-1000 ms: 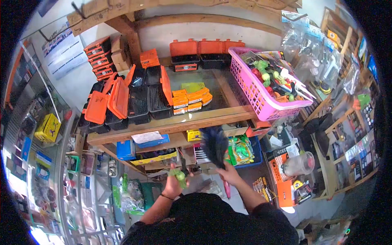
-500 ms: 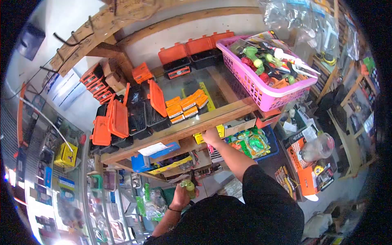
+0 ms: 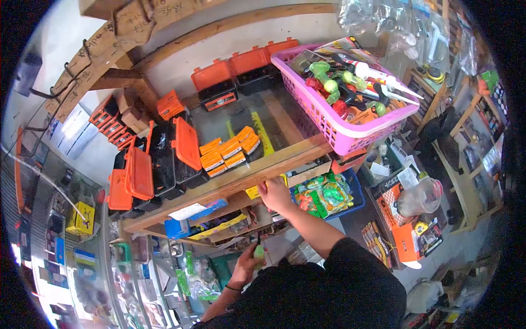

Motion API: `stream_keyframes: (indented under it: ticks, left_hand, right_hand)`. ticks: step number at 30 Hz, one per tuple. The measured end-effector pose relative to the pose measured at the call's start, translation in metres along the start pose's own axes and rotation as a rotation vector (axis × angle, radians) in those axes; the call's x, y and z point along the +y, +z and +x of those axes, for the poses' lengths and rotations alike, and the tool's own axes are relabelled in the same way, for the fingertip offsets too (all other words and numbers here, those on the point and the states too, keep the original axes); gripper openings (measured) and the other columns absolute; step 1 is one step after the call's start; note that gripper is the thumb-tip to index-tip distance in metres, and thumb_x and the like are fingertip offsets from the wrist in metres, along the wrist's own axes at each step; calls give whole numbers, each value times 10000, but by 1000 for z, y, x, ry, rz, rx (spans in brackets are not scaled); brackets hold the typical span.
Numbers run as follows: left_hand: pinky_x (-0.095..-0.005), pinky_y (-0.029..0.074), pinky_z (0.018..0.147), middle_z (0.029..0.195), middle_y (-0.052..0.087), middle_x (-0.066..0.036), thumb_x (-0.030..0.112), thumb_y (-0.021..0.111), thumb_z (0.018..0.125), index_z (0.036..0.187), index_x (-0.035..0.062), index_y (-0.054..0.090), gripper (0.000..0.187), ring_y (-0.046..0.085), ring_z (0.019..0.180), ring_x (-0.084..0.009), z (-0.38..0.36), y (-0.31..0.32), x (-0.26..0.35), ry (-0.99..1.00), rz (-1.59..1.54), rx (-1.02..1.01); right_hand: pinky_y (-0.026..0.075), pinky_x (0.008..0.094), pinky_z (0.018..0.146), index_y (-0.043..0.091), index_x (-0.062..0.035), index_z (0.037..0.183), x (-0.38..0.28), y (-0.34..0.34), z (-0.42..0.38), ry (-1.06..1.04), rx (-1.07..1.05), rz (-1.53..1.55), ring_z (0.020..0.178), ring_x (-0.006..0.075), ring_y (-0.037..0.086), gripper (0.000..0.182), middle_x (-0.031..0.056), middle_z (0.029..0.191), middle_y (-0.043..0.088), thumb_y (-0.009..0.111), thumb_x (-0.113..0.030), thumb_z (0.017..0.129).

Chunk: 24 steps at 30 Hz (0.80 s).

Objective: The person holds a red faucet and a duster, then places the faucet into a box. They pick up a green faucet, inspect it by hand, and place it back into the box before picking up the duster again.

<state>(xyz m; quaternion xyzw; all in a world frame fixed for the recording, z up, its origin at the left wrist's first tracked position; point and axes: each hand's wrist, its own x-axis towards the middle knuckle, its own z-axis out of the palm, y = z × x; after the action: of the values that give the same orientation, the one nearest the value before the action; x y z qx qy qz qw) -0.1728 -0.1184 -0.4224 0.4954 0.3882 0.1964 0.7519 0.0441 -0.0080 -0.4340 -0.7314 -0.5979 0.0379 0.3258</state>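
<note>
My left hand, low in the view, is closed around a yellow-green item with a dark tip. My right hand is at the front edge of the wooden shelf, its fingers curled beside a yellow box. What those fingers hold, if anything, is hidden. Small orange boxes lie stacked on the glass top above. To the right of my right hand, a blue tray holds green and orange packets.
A pink basket full of tools stands at the shelf's right end. Black cases with orange lids line its left side. A clear plastic jar and an orange box sit at the right.
The camera view has shifted, and the shelf appears further left. My right hand has drawn back slightly from the yellow box. The item in my left hand has turned more upright.
</note>
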Motion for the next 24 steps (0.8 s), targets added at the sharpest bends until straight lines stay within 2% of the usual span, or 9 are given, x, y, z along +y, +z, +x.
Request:
stream_keyframes:
  ticks: [2, 4, 6, 7, 11, 16, 18, 19, 24]
  left_hand:
    - [-288, 408, 745, 1053, 500, -133, 118, 553, 697, 1218, -11, 309, 589, 521, 817, -192, 11, 8, -5, 75, -17, -4]
    - [-285, 414, 751, 1057, 503, -136, 106, 575, 686, 1243, 6, 285, 637, 527, 825, -188, 22, 18, -13, 143, -43, -4]
    - [-300, 431, 748, 1051, 512, -161, 132, 618, 668, 1255, 61, 290, 676, 547, 842, -222, 40, 29, -23, 200, 713, 40]
    - [-313, 438, 742, 1031, 519, -178, 131, 627, 661, 1255, 79, 295, 683, 551, 859, -249, 55, 37, -41, 250, 763, 53]
    - [-372, 443, 739, 980, 534, -216, 116, 648, 631, 1203, 50, 342, 651, 519, 925, -343, 109, 73, -106, 479, 760, 58]
    - [-363, 457, 716, 958, 538, -215, 133, 660, 637, 1159, 16, 369, 610, 542, 863, -346, 127, 127, -133, 447, 770, -18]
    - [-374, 461, 686, 921, 544, -214, 154, 656, 651, 1106, 8, 408, 538, 543, 836, -358, 126, 143, -127, 610, 724, -81]
    - [-377, 457, 699, 916, 544, -217, 183, 651, 665, 1094, 0, 417, 523, 543, 836, -355, 129, 148, -124, 460, 683, -139]
    - [-378, 449, 726, 954, 537, -220, 245, 615, 718, 1116, -13, 402, 519, 543, 838, -364, 146, 185, -101, 516, 835, -131]
  right_hand:
    - [381, 372, 809, 490, -6, 1007, 5, -31, -24, -100, 284, 205, 902, 324, 482, 343, 162, 979, 524, 533, -227, 748]
    - [378, 372, 812, 490, -12, 1021, 19, -57, -47, -88, 186, 329, 917, 322, 473, 348, 169, 992, 516, 540, -222, 748]
    - [370, 378, 824, 496, -22, 1041, 36, -75, -75, -91, 18, 540, 950, 321, 460, 356, 168, 1018, 507, 560, -202, 740]
    - [366, 384, 832, 503, -25, 1046, 47, -79, -90, -107, -53, 615, 968, 323, 456, 358, 159, 1030, 506, 572, -186, 733]
    - [340, 393, 869, 432, -45, 1141, 109, -63, -143, -419, -308, 463, 1060, 319, 400, 495, 164, 1116, 448, 601, -186, 697]
    - [304, 402, 898, 293, -94, 1250, 150, -69, -206, -216, -466, 261, 1118, 317, 352, 740, 154, 1241, 314, 649, -197, 610]
    - [317, 406, 877, 296, -99, 1250, 157, -89, -217, -151, -472, 260, 1102, 318, 364, 723, 144, 1244, 311, 634, -199, 619]
    - [322, 425, 856, 266, -105, 1263, 163, -97, -220, -146, -490, 170, 1106, 318, 358, 747, 142, 1242, 313, 637, -200, 622]
    - [355, 409, 791, 238, -110, 1275, 189, -121, -216, -138, -456, -11, 1079, 288, 383, 735, 145, 1191, 370, 620, -186, 651]
